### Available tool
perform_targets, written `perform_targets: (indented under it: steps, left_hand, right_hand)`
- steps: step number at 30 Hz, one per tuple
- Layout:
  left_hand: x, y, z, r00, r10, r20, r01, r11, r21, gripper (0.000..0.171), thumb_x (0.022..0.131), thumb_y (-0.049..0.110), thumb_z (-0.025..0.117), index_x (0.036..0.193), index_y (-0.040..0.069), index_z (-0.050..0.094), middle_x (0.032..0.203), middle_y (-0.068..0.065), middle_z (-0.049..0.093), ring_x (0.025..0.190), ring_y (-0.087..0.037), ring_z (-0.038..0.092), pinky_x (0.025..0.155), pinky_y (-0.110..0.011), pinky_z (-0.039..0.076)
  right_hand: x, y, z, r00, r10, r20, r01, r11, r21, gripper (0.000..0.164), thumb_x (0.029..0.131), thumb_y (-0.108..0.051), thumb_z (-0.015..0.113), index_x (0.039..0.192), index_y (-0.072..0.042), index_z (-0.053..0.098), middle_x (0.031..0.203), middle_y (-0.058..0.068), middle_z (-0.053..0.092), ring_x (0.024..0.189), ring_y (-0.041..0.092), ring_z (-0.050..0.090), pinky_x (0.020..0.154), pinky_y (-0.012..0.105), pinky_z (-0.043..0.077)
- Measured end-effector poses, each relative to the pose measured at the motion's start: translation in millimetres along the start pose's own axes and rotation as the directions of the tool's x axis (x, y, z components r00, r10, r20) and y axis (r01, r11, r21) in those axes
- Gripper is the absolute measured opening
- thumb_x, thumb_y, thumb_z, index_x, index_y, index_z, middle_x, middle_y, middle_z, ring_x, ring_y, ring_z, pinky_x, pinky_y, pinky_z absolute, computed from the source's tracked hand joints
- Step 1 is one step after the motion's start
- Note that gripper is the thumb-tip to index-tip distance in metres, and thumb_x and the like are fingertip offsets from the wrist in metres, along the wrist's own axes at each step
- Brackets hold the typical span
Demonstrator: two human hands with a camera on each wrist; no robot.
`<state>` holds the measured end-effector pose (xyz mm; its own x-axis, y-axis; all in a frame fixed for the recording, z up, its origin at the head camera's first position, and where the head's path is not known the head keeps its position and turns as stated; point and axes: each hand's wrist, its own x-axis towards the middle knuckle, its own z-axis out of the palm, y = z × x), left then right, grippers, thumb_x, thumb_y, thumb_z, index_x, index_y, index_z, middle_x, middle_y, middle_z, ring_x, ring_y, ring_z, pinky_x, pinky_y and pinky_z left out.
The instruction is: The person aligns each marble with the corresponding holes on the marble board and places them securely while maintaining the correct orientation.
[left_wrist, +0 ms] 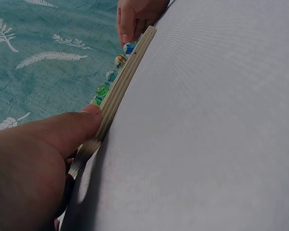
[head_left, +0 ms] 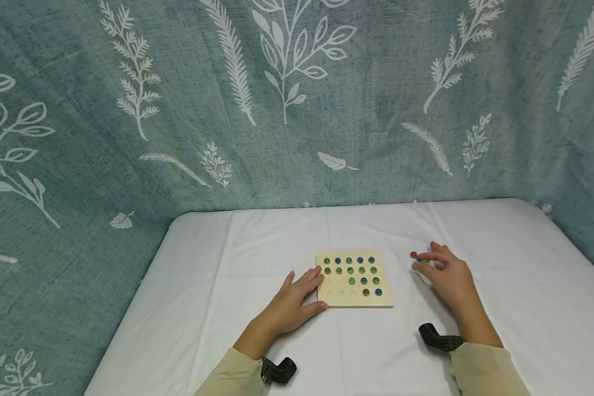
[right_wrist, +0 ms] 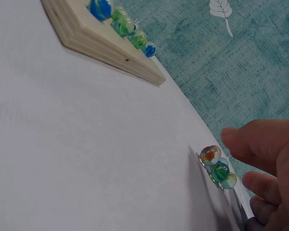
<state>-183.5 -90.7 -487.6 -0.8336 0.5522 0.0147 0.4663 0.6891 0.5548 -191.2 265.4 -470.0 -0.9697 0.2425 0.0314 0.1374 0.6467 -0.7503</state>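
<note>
A pale wooden board (head_left: 334,300) with rows of round hollows lies on the white cloth. Glass marbles, mostly green and blue, sit in many of its hollows; bare hollows show at its near left. My left hand (head_left: 292,305) rests on the board's left side, fingers fairly straight at the edge and thumb at the near left corner. To the right of the board, my right hand (head_left: 450,278) reaches over a small cluster of loose marbles (right_wrist: 220,172), including a red-orange one (head_left: 413,254). Its thumb and fingers are spread, and I see nothing pinched between them.
White cloth (head_left: 257,242) covers the table. A teal curtain (head_left: 277,165) with white leaf prints hangs behind the table's far edge. Black wrist devices (head_left: 440,338) sit at both sleeve cuffs.
</note>
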Motion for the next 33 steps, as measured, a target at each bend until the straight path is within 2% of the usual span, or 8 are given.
perform_targets:
  steps: [9, 22, 28, 33]
  left_hand:
    - [-0.9, -0.3, 1.1, 1.000, 0.006, -0.006, -0.006, 1.000, 0.007, 0.070, 0.095, 0.047, 0.060, 0.153, 0.015, 0.037, 0.163, 0.008, 0.023, 0.150, -0.012, 0.022, 0.126, -0.047, 0.005]
    - [-1.0, -0.4, 0.1, 1.000, 0.009, -0.005, -0.009, 1.000, 0.010, 0.070, 0.095, 0.047, 0.060, 0.153, 0.015, 0.036, 0.163, 0.007, 0.023, 0.150, -0.012, 0.021, 0.126, -0.046, 0.005]
    - [-0.5, -0.9, 0.9, 1.000, 0.012, -0.003, -0.012, 1.000, 0.009, 0.070, 0.096, 0.047, 0.059, 0.153, 0.015, 0.036, 0.163, 0.007, 0.023, 0.150, -0.012, 0.021, 0.126, -0.047, 0.004]
    - [-0.3, -1.4, 1.0, 1.000, 0.006, 0.000, -0.006, 1.000, 0.009, 0.071, 0.095, 0.048, 0.059, 0.154, 0.015, 0.036, 0.163, 0.007, 0.022, 0.150, -0.012, 0.021, 0.126, -0.046, 0.004]
  right_hand:
    - [-1, 5, 5, 1.000, -0.021, -0.003, 0.021, 1.000, -0.009, 0.040, 0.091, -0.030, 0.071, 0.116, 0.001, 0.069, 0.157, 0.021, 0.033, 0.149, 0.044, 0.017, 0.115, 0.067, 0.021]
    - [1, 7, 11, 0.998, -0.056, 0.003, 0.056, 0.995, -0.084, 0.028, 0.088, -0.020, 0.071, 0.109, 0.000, 0.071, 0.155, 0.024, 0.034, 0.148, 0.045, 0.017, 0.114, 0.069, 0.020]
    - [-1, 5, 11, 0.998, -0.061, -0.002, 0.061, 0.993, -0.100, 0.030, 0.089, -0.021, 0.070, 0.110, 0.001, 0.071, 0.154, 0.024, 0.035, 0.148, 0.046, 0.018, 0.113, 0.069, 0.021]
    - [-4, -3, 11, 0.996, -0.092, -0.008, 0.091, 0.993, -0.074, 0.032, 0.091, -0.024, 0.070, 0.111, 0.001, 0.071, 0.155, 0.023, 0.035, 0.149, 0.043, 0.018, 0.113, 0.069, 0.022]
